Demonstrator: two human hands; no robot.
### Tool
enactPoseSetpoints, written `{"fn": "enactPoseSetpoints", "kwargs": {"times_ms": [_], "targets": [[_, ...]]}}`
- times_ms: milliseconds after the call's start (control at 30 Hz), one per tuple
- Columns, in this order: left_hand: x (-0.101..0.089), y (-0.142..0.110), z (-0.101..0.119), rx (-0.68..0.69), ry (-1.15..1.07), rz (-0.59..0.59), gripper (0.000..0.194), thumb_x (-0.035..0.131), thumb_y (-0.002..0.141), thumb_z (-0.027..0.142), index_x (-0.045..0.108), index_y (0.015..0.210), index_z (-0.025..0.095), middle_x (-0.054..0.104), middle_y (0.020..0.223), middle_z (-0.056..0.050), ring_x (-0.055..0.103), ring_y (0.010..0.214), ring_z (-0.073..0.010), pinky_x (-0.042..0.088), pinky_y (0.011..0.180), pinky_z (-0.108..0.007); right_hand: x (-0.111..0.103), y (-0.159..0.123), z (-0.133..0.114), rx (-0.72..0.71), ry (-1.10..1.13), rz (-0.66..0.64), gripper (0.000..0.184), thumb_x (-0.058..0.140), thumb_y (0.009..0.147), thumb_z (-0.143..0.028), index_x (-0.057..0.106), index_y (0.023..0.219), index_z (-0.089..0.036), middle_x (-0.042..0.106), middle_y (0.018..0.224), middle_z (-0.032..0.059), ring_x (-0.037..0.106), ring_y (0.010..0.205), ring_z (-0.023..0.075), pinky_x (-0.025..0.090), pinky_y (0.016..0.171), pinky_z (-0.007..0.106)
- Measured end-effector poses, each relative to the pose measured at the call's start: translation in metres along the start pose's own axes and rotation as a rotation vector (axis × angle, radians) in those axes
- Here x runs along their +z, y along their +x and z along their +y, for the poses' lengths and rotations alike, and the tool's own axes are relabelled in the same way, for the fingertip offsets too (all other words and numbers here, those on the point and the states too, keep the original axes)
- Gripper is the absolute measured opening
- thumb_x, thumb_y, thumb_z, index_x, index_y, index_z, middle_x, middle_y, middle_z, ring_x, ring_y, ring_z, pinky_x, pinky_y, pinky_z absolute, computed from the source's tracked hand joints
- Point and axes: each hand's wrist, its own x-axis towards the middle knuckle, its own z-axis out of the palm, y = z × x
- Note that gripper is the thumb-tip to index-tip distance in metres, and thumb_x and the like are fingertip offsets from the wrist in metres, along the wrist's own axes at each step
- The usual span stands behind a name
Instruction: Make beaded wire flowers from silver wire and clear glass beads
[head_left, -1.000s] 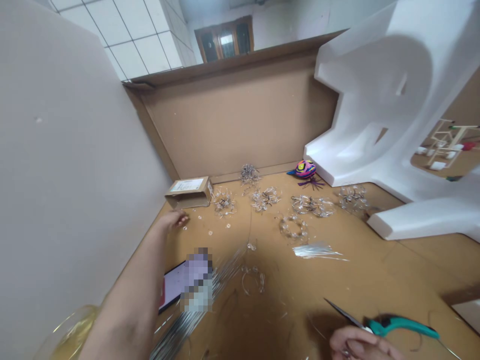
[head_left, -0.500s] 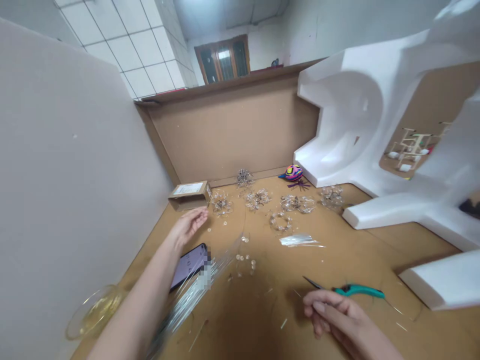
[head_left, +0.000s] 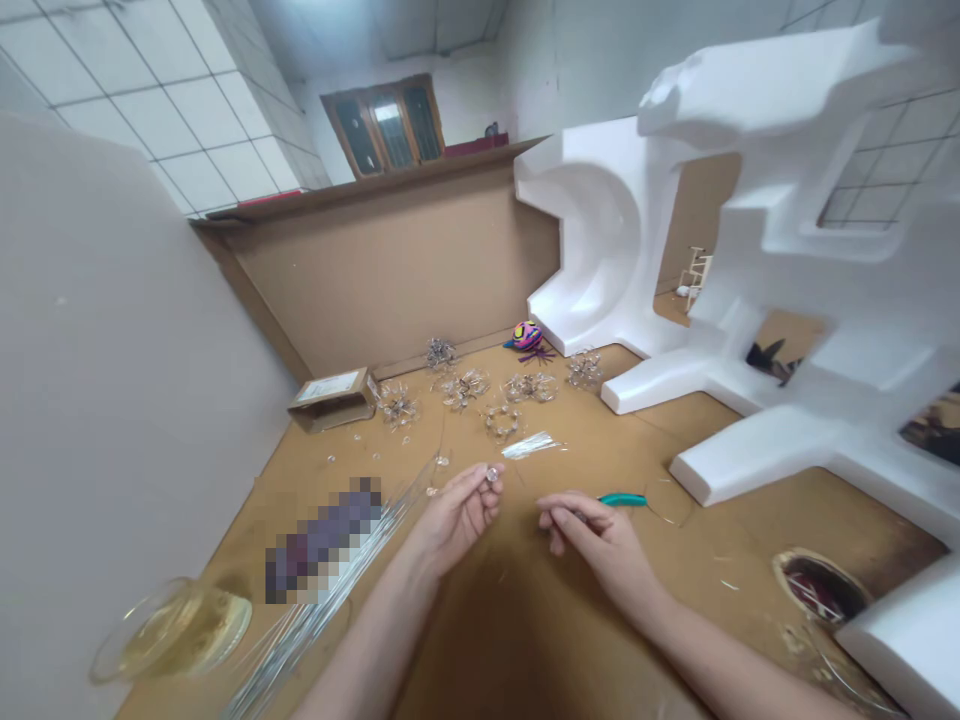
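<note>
My left hand [head_left: 459, 510] is closed in a pinch on a clear bead [head_left: 492, 474] held between thumb and fingertips. To its right, my right hand [head_left: 592, 535] has its thumb and fingers pressed together; what they hold, if anything, is too small to make out. Just behind that hand, a tool with a teal handle [head_left: 624, 499] lies partly hidden. Beside my left forearm rests a bundle of thin silvery wires [head_left: 307, 628]. A shorter bunch of wires [head_left: 531, 445] lies beyond my hands, near a ring of beaded wire [head_left: 502, 422].
Several beaded wire clusters [head_left: 465, 388] stand towards the cardboard wall [head_left: 390, 270]. A small open box [head_left: 334, 400] sits at left, a glass bowl [head_left: 172, 630] near left, and a round container [head_left: 817, 590] at right. White foam packing [head_left: 720, 450] borders the right side.
My left hand has moved from beside the small box to the middle and now holds a clear bead. My right hand has come up and left, nearer to it. The view has shifted right.
</note>
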Motion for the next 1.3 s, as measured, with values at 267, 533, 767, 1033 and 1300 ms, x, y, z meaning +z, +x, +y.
{"fn": "enactPoseSetpoints", "kwargs": {"times_ms": [267, 533, 767, 1033, 1300], "targets": [[0.028, 0.008, -0.006, -0.037, -0.172, -0.039, 0.011, 0.050, 0.084, 0.018, 0.058, 0.082, 0.009, 0.045, 0.062, 0.002, 0.042, 0.047, -0.0009, 0.037, 0.044, -0.010, 0.000, 0.001, -0.001, 0.002, -0.014, 0.004, 0.028, 0.056, 0.075, -0.041, 0.068, 0.083, -0.017, 0.061, 0.070, 0.0026, 0.051, 0.052, 0.0102, 0.044, 0.059, 0.027], [0.029, 0.006, -0.007, -0.063, -0.362, -0.056, 0.029, 0.032, 0.093, 0.020, 0.054, 0.079, 0.008, 0.040, 0.059, 0.004, 0.036, 0.039, 0.0019, 0.032, 0.036, -0.007, 0.003, 0.001, -0.001, 0.038, 0.004, -0.013, 0.027, 0.056, 0.073, -0.039, 0.069, 0.080, -0.016, 0.060, 0.067, 0.0022, 0.049, 0.049, 0.0091, 0.041, 0.054, 0.025], [0.026, 0.006, -0.007, -0.051, -0.360, -0.102, 0.029, 0.032, 0.093, 0.021, 0.052, 0.075, 0.009, 0.038, 0.058, 0.005, 0.033, 0.037, 0.0025, 0.030, 0.034, -0.007, 0.002, 0.001, 0.000, 0.066, -0.019, -0.052, 0.026, 0.056, 0.072, -0.038, 0.069, 0.079, -0.016, 0.059, 0.067, 0.0018, 0.048, 0.047, 0.0088, 0.040, 0.053, 0.025], [0.025, 0.010, -0.010, 0.012, -0.134, -0.058, 0.017, 0.056, 0.082, 0.025, 0.054, 0.076, 0.010, 0.039, 0.056, 0.006, 0.027, 0.035, 0.0029, 0.024, 0.033, -0.008, 0.001, 0.001, 0.006, 0.050, -0.014, -0.058, 0.025, 0.055, 0.074, -0.037, 0.068, 0.079, -0.016, 0.059, 0.067, 0.0015, 0.049, 0.047, 0.0084, 0.038, 0.051, 0.024], [0.023, 0.008, -0.006, 0.002, -0.200, -0.101, 0.016, 0.056, 0.082, 0.024, 0.053, 0.076, 0.009, 0.038, 0.056, 0.007, 0.027, 0.036, 0.0031, 0.024, 0.033, -0.007, 0.002, 0.001, 0.006, 0.073, 0.011, -0.045, 0.023, 0.057, 0.073, -0.036, 0.069, 0.079, -0.017, 0.060, 0.067, 0.0013, 0.049, 0.047, 0.0085, 0.038, 0.050, 0.024]]}}
